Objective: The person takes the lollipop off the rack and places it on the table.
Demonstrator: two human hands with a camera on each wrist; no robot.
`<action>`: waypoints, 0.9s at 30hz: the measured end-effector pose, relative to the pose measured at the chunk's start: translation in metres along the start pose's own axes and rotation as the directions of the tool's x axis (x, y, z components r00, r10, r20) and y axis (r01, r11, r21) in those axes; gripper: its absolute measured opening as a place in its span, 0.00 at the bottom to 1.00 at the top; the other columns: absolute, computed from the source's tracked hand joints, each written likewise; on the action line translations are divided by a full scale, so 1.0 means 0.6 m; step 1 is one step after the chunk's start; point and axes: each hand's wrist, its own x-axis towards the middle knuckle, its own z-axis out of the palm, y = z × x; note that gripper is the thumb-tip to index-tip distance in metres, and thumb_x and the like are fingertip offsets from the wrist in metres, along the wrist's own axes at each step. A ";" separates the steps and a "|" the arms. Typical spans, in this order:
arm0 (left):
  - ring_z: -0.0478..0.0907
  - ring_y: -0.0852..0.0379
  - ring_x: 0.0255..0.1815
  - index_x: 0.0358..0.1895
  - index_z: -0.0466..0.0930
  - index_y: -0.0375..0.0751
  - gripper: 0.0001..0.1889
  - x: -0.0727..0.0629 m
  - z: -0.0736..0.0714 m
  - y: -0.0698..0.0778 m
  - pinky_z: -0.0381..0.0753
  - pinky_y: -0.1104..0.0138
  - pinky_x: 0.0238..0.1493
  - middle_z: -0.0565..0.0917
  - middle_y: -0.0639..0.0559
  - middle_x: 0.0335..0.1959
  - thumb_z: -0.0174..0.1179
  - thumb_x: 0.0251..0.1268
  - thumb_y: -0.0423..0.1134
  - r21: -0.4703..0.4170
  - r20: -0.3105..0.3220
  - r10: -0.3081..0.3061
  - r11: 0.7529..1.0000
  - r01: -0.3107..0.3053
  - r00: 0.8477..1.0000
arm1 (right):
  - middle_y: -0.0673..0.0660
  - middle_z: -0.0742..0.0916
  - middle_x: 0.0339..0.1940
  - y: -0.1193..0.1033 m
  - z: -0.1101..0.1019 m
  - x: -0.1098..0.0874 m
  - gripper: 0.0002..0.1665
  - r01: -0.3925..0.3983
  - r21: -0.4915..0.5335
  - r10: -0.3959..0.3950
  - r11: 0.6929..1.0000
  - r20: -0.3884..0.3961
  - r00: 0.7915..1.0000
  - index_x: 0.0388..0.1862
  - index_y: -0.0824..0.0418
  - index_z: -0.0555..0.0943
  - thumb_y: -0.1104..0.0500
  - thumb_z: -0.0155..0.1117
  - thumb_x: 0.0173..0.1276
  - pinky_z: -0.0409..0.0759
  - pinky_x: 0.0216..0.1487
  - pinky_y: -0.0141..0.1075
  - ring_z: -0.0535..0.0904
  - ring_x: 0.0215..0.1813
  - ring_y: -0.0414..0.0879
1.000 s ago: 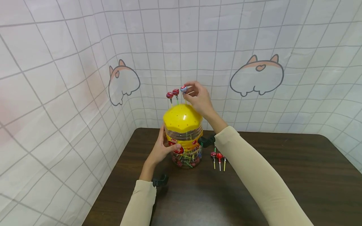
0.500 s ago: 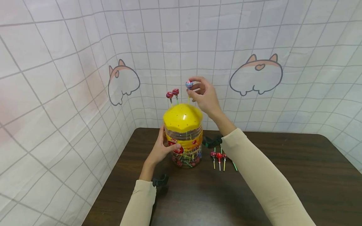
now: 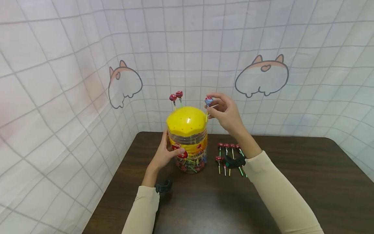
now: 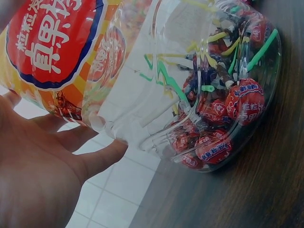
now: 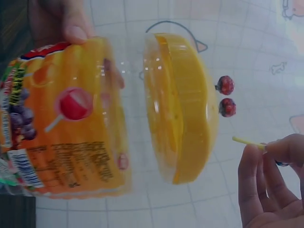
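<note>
A clear plastic candy jar [image 3: 191, 149] with a domed yellow lid [image 3: 187, 121] stands on the dark table. My left hand [image 3: 163, 155] grips its left side, thumb across the label [image 4: 45, 42]. Wrapped lollipops fill the jar's bottom [image 4: 218, 102]. Two red lollipops [image 3: 176, 96] stand upright by their sticks in the lid. Beside the lid's right edge, my right hand [image 3: 226, 112] pinches a blue-and-red lollipop [image 3: 208, 101]. Its yellow stick [image 5: 248, 142] hangs free, apart from the lid. In the right wrist view my fingers mostly hide that lollipop's head.
Right of the jar, several lollipops [image 3: 226, 146] lie in two rows on the brown table [image 3: 201, 208], partly hidden by the right wrist's black strap [image 3: 233, 161]. A white grid-patterned cloth [image 3: 210, 65] hangs close behind and along the left.
My right hand has drawn the blue-and-red lollipop up out of the lid, then carried it right and a little down. My left hand keeps its grip on the jar.
</note>
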 end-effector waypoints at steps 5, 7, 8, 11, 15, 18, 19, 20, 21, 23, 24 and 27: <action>0.72 0.45 0.69 0.81 0.41 0.74 0.54 0.001 -0.006 0.002 0.80 0.46 0.65 0.66 0.50 0.73 0.72 0.64 0.40 -0.004 0.004 0.012 1.000 -0.012 1.000 | 0.59 0.86 0.46 0.017 -0.015 -0.040 0.24 -0.020 0.028 0.021 0.999 -0.020 1.000 0.65 0.56 0.78 0.65 0.65 0.72 0.89 0.41 0.36 0.84 0.40 0.47; 0.72 0.45 0.70 0.81 0.41 0.74 0.54 0.001 -0.006 0.002 0.79 0.46 0.65 0.65 0.51 0.73 0.72 0.64 0.40 0.001 0.001 0.011 1.000 -0.011 1.000 | 0.57 0.86 0.45 0.026 -0.024 -0.057 0.24 -0.034 0.029 0.035 0.999 -0.028 0.999 0.65 0.55 0.78 0.65 0.65 0.72 0.89 0.41 0.36 0.84 0.41 0.47; 0.72 0.45 0.70 0.81 0.41 0.74 0.54 0.001 -0.007 0.002 0.79 0.45 0.66 0.65 0.51 0.73 0.71 0.64 0.40 0.003 0.001 0.011 1.000 -0.011 1.000 | 0.56 0.86 0.45 0.031 -0.029 -0.066 0.23 -0.042 0.031 0.043 0.999 -0.032 0.999 0.65 0.55 0.78 0.66 0.65 0.72 0.89 0.41 0.36 0.84 0.41 0.46; 0.71 0.45 0.70 0.81 0.41 0.75 0.54 0.000 -0.007 0.002 0.79 0.45 0.66 0.65 0.51 0.74 0.72 0.64 0.40 0.005 -0.004 0.007 1.000 -0.007 1.000 | 0.55 0.86 0.45 0.046 -0.047 -0.093 0.24 -0.065 0.037 0.067 0.997 -0.043 0.997 0.65 0.56 0.77 0.67 0.64 0.72 0.88 0.40 0.34 0.84 0.42 0.46; 0.71 0.45 0.70 0.81 0.41 0.74 0.54 -0.002 -0.004 0.005 0.79 0.45 0.65 0.65 0.50 0.74 0.72 0.64 0.39 0.001 0.001 0.008 1.000 -0.008 1.000 | 0.56 0.87 0.45 0.066 -0.074 -0.128 0.25 -0.101 0.054 0.104 0.993 -0.058 0.993 0.66 0.59 0.77 0.70 0.64 0.71 0.88 0.38 0.34 0.84 0.42 0.45; 0.71 0.45 0.70 0.81 0.40 0.72 0.54 -0.003 -0.001 0.006 0.79 0.46 0.65 0.65 0.48 0.74 0.72 0.64 0.39 -0.009 0.005 0.011 1.000 -0.010 1.000 | 0.54 0.88 0.45 0.080 -0.095 -0.153 0.25 -0.130 0.042 0.132 0.991 -0.072 0.989 0.66 0.58 0.77 0.69 0.65 0.71 0.88 0.38 0.33 0.85 0.41 0.44; 0.71 0.45 0.70 0.81 0.40 0.72 0.55 -0.003 -0.001 0.006 0.79 0.46 0.65 0.65 0.48 0.74 0.72 0.64 0.39 -0.013 0.005 0.008 1.000 -0.008 1.000 | 0.53 0.88 0.45 0.085 -0.101 -0.161 0.25 -0.140 0.033 0.142 0.990 -0.077 0.987 0.65 0.57 0.77 0.69 0.65 0.71 0.88 0.39 0.33 0.85 0.41 0.44; 0.71 0.45 0.70 0.81 0.39 0.73 0.55 -0.004 0.000 0.006 0.80 0.46 0.65 0.64 0.48 0.74 0.72 0.64 0.39 -0.015 0.005 0.006 1.000 -0.006 1.000 | 0.53 0.88 0.44 0.090 -0.107 -0.168 0.24 -0.147 0.028 0.149 0.989 -0.081 0.986 0.65 0.57 0.78 0.69 0.65 0.72 0.87 0.39 0.32 0.85 0.40 0.43; 0.71 0.45 0.70 0.81 0.39 0.73 0.55 -0.004 0.000 0.006 0.80 0.46 0.65 0.64 0.48 0.74 0.72 0.64 0.39 -0.015 0.005 0.004 1.000 -0.004 1.000 | 0.51 0.88 0.44 0.094 -0.112 -0.174 0.24 -0.152 0.029 0.154 0.988 -0.085 0.984 0.65 0.57 0.78 0.69 0.65 0.72 0.87 0.38 0.32 0.85 0.40 0.43; 0.71 0.45 0.70 0.81 0.39 0.74 0.55 -0.004 0.001 0.007 0.80 0.46 0.65 0.64 0.49 0.75 0.72 0.64 0.39 -0.013 0.004 -0.002 1.000 0.003 1.000 | 0.49 0.89 0.42 0.103 -0.122 -0.186 0.24 -0.160 0.034 0.162 0.987 -0.095 0.982 0.64 0.58 0.78 0.70 0.64 0.71 0.87 0.38 0.31 0.85 0.38 0.41; 0.71 0.45 0.70 0.81 0.40 0.75 0.55 -0.004 0.002 0.007 0.80 0.46 0.65 0.64 0.50 0.75 0.72 0.64 0.39 -0.009 0.003 -0.005 1.000 0.005 1.000 | 0.48 0.89 0.42 0.107 -0.127 -0.192 0.24 -0.162 0.045 0.165 0.986 -0.096 0.982 0.64 0.58 0.78 0.70 0.64 0.71 0.87 0.37 0.31 0.85 0.38 0.40; 0.71 0.45 0.70 0.81 0.39 0.75 0.55 -0.005 0.002 0.006 0.80 0.46 0.65 0.64 0.50 0.75 0.72 0.64 0.40 -0.001 0.001 -0.010 1.000 0.010 1.000 | 0.47 0.89 0.41 0.118 -0.138 -0.207 0.25 -0.165 0.070 0.172 0.984 -0.099 0.980 0.64 0.58 0.78 0.72 0.63 0.71 0.87 0.37 0.31 0.86 0.38 0.39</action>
